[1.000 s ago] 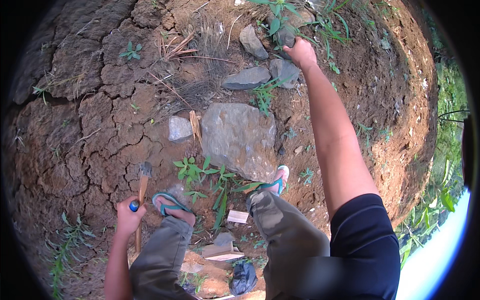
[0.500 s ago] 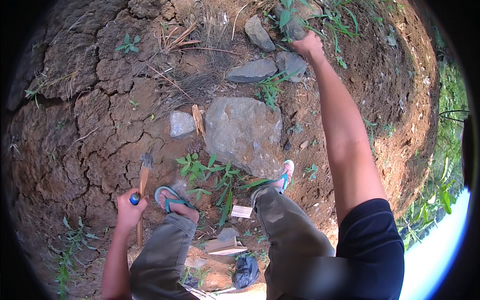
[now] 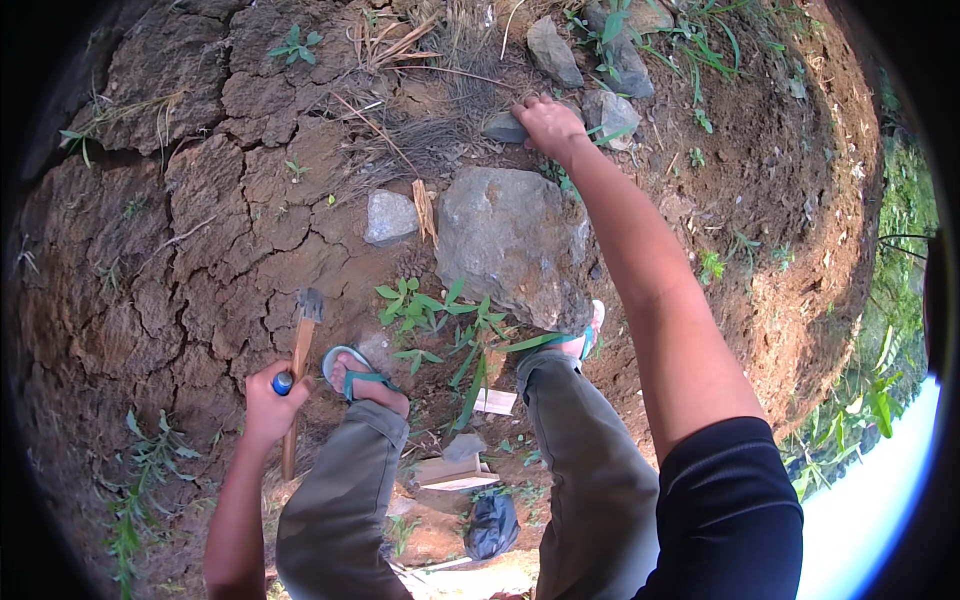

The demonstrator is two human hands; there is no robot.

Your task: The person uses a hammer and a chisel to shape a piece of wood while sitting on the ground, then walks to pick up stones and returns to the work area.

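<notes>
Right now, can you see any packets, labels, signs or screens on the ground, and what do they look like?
No signs or screens.
Black bag: crumpled, on the soil between the legs, near the bottom edge.
White scrap: small flat rectangle, maybe paper, by the green plant between the feet.
Pale flat pieces: tan and white, maybe cardboard, lying just above the black bag.

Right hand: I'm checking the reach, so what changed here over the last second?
The right hand drew back from the far weeds and stones onto a flat grey stone above the big rock, gripping it. The left hand kept holding the hammer; both feet stayed put.
</notes>
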